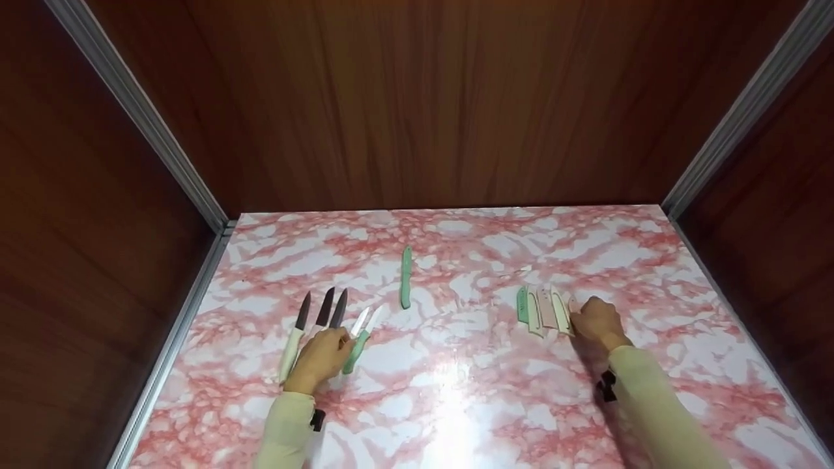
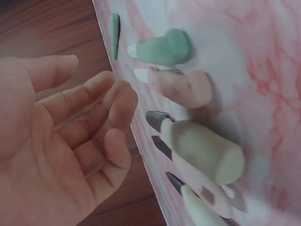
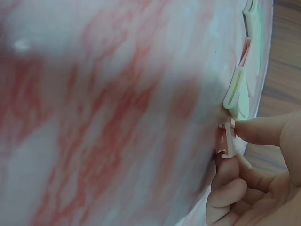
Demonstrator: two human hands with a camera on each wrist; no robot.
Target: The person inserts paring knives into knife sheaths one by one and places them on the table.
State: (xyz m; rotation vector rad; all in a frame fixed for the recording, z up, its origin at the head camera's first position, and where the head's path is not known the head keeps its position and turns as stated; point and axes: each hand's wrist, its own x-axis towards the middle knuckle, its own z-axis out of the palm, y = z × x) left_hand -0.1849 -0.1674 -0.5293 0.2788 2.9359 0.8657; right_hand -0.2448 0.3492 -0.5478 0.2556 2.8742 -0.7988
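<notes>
Your right hand (image 1: 596, 319): one pink sheath (image 3: 229, 141), pinched between thumb and fingers; four more sheaths (image 1: 546, 311) beside the thumb. Your left hand (image 1: 320, 355): fingers loosely curled, thumb apart, knives (image 1: 290, 352) near the fingertips.

White glare strikes the worktop (image 1: 454, 381)

Front and centre, it's bleached out! Dark wooden panels (image 1: 423, 104) sit in gloom, shadow hugs the right sleeve (image 1: 658, 407), and both wrist views come up dim and soft.
</notes>
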